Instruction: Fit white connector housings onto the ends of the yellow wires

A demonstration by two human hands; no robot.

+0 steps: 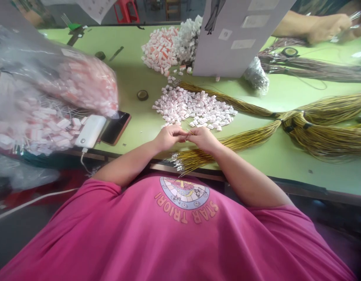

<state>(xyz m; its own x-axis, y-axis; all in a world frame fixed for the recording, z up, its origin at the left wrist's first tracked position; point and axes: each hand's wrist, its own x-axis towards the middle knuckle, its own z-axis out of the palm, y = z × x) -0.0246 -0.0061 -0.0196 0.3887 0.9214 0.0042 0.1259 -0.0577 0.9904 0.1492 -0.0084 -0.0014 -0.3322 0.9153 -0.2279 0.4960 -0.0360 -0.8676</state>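
My left hand and my right hand meet at the near edge of the green table, fingers pinched together. Thin yellow wire ends stick out between them, and the left fingers seem closed on a small white piece I cannot make out clearly. A bundle of yellow wires with metal tips runs under my right wrist toward the right. Just beyond my hands lies a heap of small white and pink connectors.
A white power bank and a dark phone lie at the left beside plastic bags of connectors. More connector piles, a grey card and tape rolls sit farther back. Another person's hand works at the far right.
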